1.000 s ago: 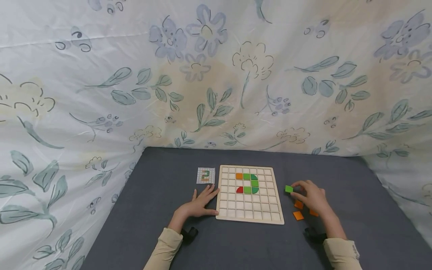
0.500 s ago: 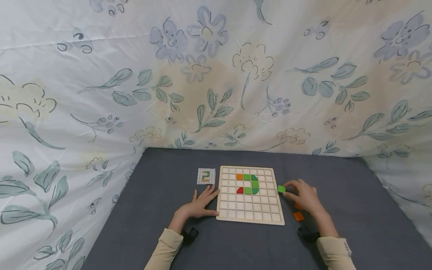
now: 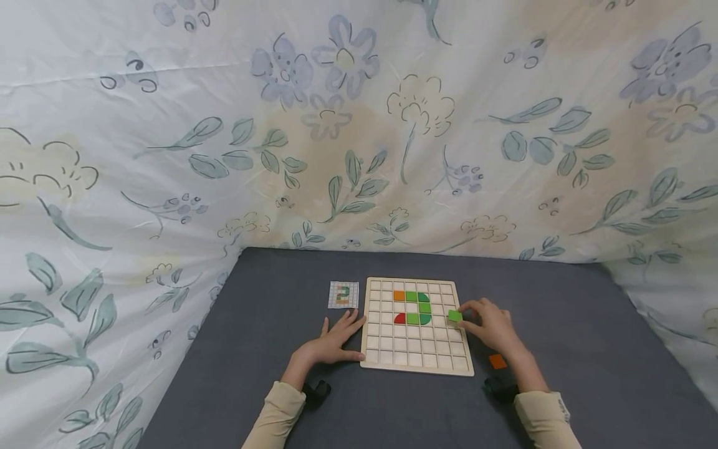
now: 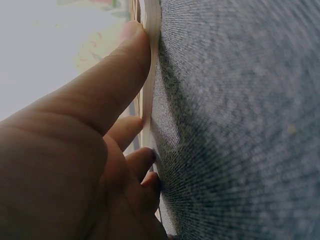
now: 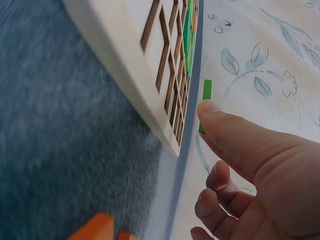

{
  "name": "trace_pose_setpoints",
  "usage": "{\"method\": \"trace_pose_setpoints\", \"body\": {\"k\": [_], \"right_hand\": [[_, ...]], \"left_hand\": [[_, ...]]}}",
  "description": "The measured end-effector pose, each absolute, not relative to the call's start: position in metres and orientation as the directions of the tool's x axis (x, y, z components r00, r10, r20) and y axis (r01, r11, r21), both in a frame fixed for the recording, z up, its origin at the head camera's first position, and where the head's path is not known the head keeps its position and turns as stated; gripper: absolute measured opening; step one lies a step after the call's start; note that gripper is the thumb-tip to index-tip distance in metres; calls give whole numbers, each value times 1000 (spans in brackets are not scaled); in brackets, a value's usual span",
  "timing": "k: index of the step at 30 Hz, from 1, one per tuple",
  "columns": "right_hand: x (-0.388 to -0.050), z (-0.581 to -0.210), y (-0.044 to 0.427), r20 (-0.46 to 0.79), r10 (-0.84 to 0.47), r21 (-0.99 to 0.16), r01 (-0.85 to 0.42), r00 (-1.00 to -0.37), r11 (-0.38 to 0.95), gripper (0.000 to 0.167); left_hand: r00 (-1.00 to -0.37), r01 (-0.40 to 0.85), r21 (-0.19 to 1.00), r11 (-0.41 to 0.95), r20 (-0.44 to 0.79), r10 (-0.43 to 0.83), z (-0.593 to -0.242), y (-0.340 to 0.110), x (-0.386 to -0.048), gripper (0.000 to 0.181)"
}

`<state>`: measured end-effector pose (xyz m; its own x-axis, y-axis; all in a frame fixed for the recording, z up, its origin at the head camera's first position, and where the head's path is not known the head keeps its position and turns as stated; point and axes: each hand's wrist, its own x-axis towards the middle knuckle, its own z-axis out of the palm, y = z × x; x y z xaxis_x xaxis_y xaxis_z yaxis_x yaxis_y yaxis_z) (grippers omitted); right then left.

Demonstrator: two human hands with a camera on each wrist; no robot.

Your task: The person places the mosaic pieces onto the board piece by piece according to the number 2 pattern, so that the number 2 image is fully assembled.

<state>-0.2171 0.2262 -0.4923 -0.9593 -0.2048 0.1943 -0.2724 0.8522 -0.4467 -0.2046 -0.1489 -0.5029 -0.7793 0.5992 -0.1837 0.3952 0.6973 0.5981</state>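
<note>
Between thumb and fingertip, my right hand [image 3: 493, 325] pinches a green square tile [image 3: 454, 315] over the right side of a wooden grid board [image 3: 395, 343]. In the right wrist view the green tile [image 5: 207, 90] is seen edge-on, raised above the board. My left hand [image 3: 330, 344] lies with spread fingers against the board's left edge; in the left wrist view its thumb [image 4: 117, 75] touches that edge. Set in the grid are an orange tile [image 3: 399, 295], a red curved tile [image 3: 400, 318] and several green tiles [image 3: 424, 307], forming a backward-bending shape.
A small printed pattern card [image 3: 343, 295] lies left of the board. A loose orange tile [image 3: 497, 362] lies right of it, near the right forearm; more orange shows at the bottom of the right wrist view. Floral cloth [image 3: 415, 125] hangs behind the dark table [image 3: 269, 299].
My right hand has carried the green tile leftward, from beside the board to above its right columns. The left hand has kept its place at the board's edge.
</note>
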Motion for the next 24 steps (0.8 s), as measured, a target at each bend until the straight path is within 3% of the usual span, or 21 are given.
{"method": "trace_pose_setpoints", "body": {"k": [24], "right_hand": [[-220, -500, 200, 181, -275, -471, -329, -944, 818, 23]], "left_hand": [[-783, 395, 592, 703, -184, 595, -506, -149, -206, 81]]}}
